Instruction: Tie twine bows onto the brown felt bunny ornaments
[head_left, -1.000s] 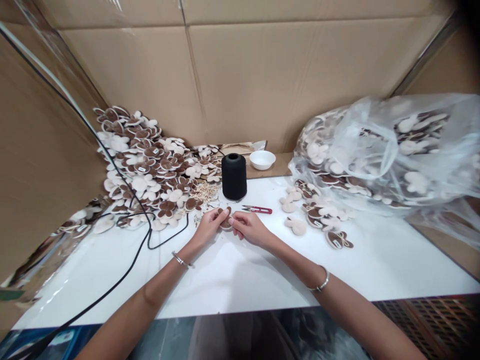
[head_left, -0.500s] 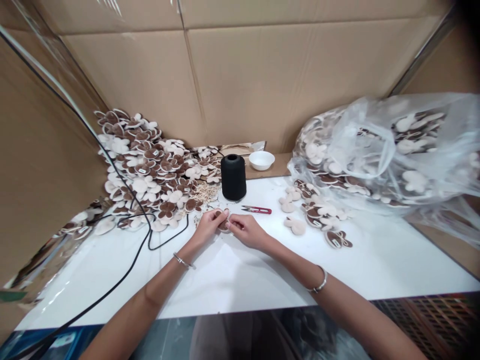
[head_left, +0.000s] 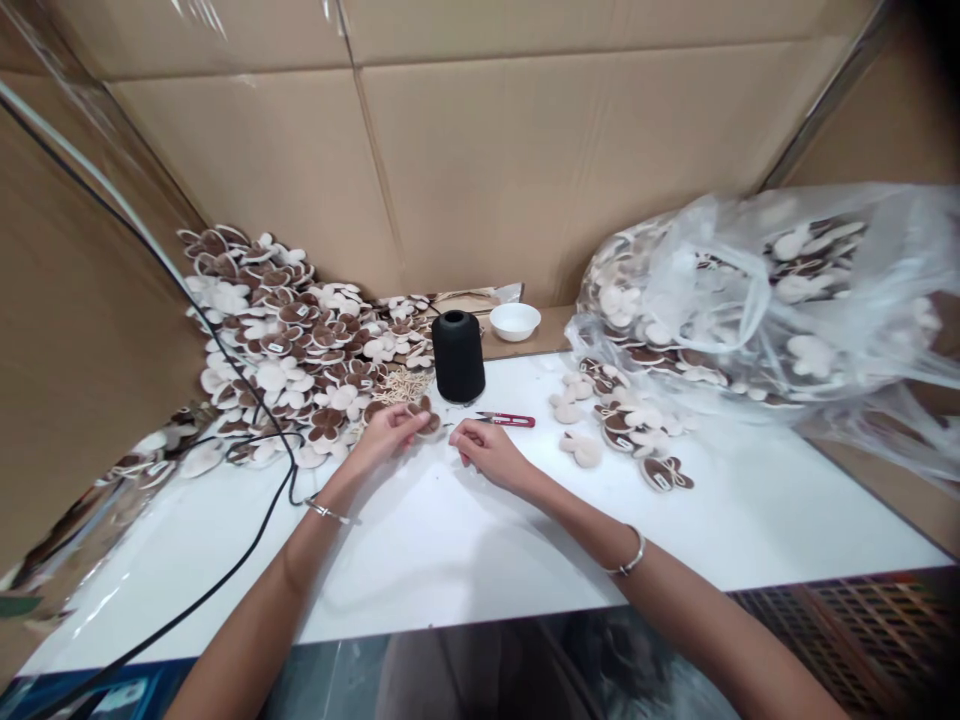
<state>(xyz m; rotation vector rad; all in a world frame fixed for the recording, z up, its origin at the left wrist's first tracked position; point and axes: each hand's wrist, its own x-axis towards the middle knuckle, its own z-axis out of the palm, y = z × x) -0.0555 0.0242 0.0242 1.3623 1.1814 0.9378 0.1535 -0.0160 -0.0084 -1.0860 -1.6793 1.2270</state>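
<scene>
Between the thumb and fingers of my left hand [head_left: 386, 432] is a brown bunny-shaped fabric patch [head_left: 429, 422], held over the white table. My right hand [head_left: 487, 452] is a short way to its right, closed in a pinch. What its fingertips hold, if anything, is too small to make out. Thread snips [head_left: 512, 420] with red handles lie just beyond my right hand. Behind both hands stands a black cone of thread [head_left: 458, 358]. Beige cord bows [head_left: 405, 385] are heaped at the cone's left.
Brown and cream bunny patches [head_left: 277, 345] pile up at the left. Several with bows [head_left: 666, 473] lie at the right, before a clear plastic bag [head_left: 697, 290] full of them. A white bowl [head_left: 515, 321] is at the back. Black cable [head_left: 259, 535] crosses the left side.
My hands have moved apart. The left one has shifted left with the bunny patch, and the right one is off the patch, still pinched. The view has shifted slightly.
</scene>
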